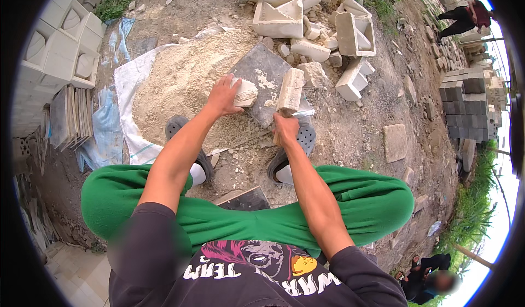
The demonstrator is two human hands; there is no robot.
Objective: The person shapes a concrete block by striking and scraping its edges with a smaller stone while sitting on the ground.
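My left hand point(223, 96) grips a pale broken chunk of block point(247, 95) from its left side, fingers over the top edge and thumb below. The chunk rests on a dark flat slab point(262, 69) dusted with crumbs. In my right hand point(286, 127), closed in a fist, is the handle of a mallet. The mallet's thick, dust-covered rectangular head point(290, 90) is just beyond the fist, over the slab's right side, apart from the chunk. Most of the handle is hidden by my fingers.
Crushed pale material point(169, 88) lies heaped on a white sheet point(124, 80) at left. Broken moulded blocks point(278, 18) pile up beyond the slab. Stacked blocks point(57, 50) stand far left, grey ones point(465, 104) at right. Two other people point(465, 20) are at the right edge.
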